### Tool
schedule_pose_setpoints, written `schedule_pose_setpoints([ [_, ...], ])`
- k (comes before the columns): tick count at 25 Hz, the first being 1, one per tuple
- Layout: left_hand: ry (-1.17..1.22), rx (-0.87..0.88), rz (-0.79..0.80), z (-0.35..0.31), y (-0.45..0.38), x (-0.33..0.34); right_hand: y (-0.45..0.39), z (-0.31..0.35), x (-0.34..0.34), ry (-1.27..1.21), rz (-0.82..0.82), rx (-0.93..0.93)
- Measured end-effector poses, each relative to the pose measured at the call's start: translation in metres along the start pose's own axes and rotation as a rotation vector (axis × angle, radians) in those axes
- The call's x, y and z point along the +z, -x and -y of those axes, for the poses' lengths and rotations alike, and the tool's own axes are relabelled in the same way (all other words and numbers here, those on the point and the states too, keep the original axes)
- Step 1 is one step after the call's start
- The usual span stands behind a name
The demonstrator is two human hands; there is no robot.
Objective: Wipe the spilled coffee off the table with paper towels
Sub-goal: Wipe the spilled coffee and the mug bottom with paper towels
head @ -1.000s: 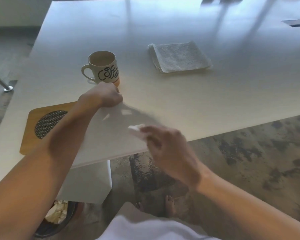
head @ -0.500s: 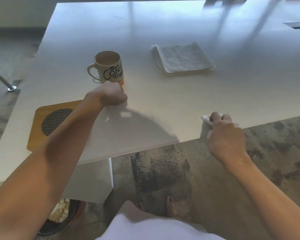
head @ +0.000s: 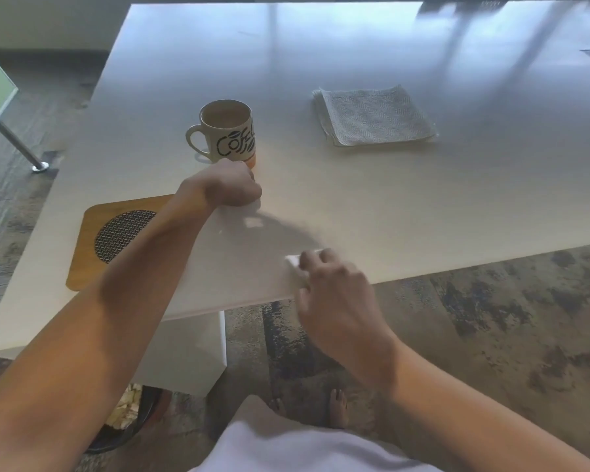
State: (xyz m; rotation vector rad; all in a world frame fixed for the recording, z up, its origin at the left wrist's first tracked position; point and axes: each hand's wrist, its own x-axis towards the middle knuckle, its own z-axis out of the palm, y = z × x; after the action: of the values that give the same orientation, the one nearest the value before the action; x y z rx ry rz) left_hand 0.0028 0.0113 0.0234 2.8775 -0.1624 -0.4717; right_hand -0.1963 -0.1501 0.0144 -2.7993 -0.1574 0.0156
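Observation:
My right hand (head: pixel 334 287) presses a crumpled white paper towel (head: pixel 295 264) onto the white table (head: pixel 423 206) near its front edge; only the towel's left end shows past my fingers. My left hand (head: pixel 230 187) rests as a fist on the tabletop just in front of the coffee mug (head: pixel 227 131); a bit of white shows under it, but I cannot tell what it is. A small orange-brown coffee trace (head: pixel 251 161) sits at the mug's base. No other spill is visible.
A stack of folded paper towels (head: pixel 372 115) lies at the table's middle right. A wooden trivet with a mesh centre (head: pixel 116 233) sits at the left front. A bin with crumpled paper (head: pixel 126 413) stands under the table, and bare feet (head: pixel 336 407) are on the carpet.
My right hand with the towel swept right along the front edge, then back left to the middle. My left fist stayed in place by the mug.

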Motion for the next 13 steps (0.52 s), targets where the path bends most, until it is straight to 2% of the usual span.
schedule_pose_setpoints([
  [5,0.048,0.003,0.012,0.003,0.002,-0.003,-0.012,0.054,0.027,-0.131,0.081,-0.243],
  [9,0.065,0.002,0.028,0.005,0.002,-0.006,-0.018,0.065,0.039,-0.222,0.127,-0.391],
  [11,0.069,-0.008,0.029,0.006,0.003,-0.006,-0.026,0.058,0.029,-0.370,0.205,-0.391],
  [13,0.078,-0.019,0.030,0.007,0.002,-0.006,-0.044,0.041,0.012,-0.481,0.225,-0.284],
])
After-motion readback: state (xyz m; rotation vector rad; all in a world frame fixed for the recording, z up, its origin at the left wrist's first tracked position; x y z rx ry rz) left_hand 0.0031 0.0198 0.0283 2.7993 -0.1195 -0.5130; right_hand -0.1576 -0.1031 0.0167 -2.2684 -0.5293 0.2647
